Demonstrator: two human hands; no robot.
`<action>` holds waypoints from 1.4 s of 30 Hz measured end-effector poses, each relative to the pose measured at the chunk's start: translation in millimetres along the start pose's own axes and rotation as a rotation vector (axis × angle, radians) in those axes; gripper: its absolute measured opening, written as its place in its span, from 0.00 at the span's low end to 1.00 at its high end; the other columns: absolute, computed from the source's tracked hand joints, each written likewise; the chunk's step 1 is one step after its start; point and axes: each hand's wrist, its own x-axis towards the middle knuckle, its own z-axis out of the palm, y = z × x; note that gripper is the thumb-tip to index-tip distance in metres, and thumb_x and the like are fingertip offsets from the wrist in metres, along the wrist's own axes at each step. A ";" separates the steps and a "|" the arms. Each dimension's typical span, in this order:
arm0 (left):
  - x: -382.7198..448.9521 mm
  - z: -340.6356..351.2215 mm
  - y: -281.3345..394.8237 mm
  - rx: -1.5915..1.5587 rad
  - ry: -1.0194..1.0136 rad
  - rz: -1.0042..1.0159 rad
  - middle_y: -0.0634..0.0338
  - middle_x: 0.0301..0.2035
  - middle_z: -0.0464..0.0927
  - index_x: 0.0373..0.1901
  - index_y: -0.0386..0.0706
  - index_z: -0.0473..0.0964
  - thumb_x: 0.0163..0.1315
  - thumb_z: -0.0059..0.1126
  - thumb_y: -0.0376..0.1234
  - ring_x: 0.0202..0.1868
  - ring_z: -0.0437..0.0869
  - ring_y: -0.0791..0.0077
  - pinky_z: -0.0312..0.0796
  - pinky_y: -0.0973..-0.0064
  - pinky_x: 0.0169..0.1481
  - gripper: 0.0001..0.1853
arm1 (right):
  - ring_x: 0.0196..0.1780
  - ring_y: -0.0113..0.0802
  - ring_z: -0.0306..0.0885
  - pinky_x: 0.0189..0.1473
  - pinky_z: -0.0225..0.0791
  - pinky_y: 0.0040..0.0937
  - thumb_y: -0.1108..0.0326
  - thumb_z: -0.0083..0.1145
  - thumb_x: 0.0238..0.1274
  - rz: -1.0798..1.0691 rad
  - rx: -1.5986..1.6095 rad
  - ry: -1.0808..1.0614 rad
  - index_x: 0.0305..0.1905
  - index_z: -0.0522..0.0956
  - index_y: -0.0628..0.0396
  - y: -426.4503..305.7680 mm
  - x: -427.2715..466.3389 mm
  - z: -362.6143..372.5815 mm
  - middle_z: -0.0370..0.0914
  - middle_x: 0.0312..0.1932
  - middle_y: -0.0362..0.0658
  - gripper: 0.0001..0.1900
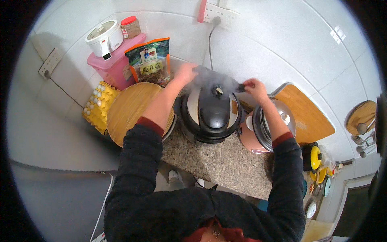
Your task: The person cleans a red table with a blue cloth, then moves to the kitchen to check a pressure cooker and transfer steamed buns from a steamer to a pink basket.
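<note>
A black electric pressure cooker (214, 116) with a silver-trimmed lid stands on the granite counter in front of me. Whitish steam rises around the pressure valve (218, 90) at the back of its lid. Behind the valve, a dark piece of what looks like cloth (222, 80) is stretched from hand to hand, partly veiled by the steam. My left hand (186, 73) grips its left end, the fingers blurred. My right hand (255, 88) pinches the other end above the cooker's right rear side.
Left of the cooker are a round wooden board (133, 112), a yellow egg tray (105, 106) and a mushroom bag (151, 63). To the right stand a pink cooker (249, 133) with a glass lid (285, 112) and a cutting board (305, 115). A cord hangs from a wall socket (220, 15).
</note>
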 end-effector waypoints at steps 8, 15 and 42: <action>-55.0 -14.9 5.7 -0.395 -0.245 -0.062 0.55 0.45 0.83 0.56 0.34 0.75 0.65 0.56 0.31 0.50 0.82 0.72 0.71 0.72 0.57 0.19 | 0.46 0.28 0.80 0.50 0.74 0.28 0.80 0.57 0.62 -0.014 0.404 -0.094 0.49 0.80 0.64 10.1 -75.0 29.0 0.84 0.40 0.43 0.12; -68.7 -11.6 -2.7 -0.286 -0.257 0.051 0.59 0.43 0.85 0.49 0.34 0.79 0.65 0.54 0.29 0.49 0.83 0.73 0.72 0.75 0.56 0.13 | 0.47 0.29 0.81 0.50 0.73 0.29 0.78 0.61 0.59 -0.029 0.336 -0.030 0.47 0.81 0.62 -2.4 -76.0 40.0 0.84 0.40 0.45 0.11; -85.3 1.5 -0.4 -0.154 -0.061 0.053 0.49 0.58 0.77 0.60 0.35 0.73 0.64 0.49 0.24 0.62 0.76 0.61 0.65 0.70 0.69 0.22 | 0.52 0.50 0.71 0.56 0.66 0.41 0.84 0.49 0.52 -0.366 -0.256 0.237 0.52 0.83 0.51 -52.8 -87.4 45.0 0.76 0.46 0.49 0.24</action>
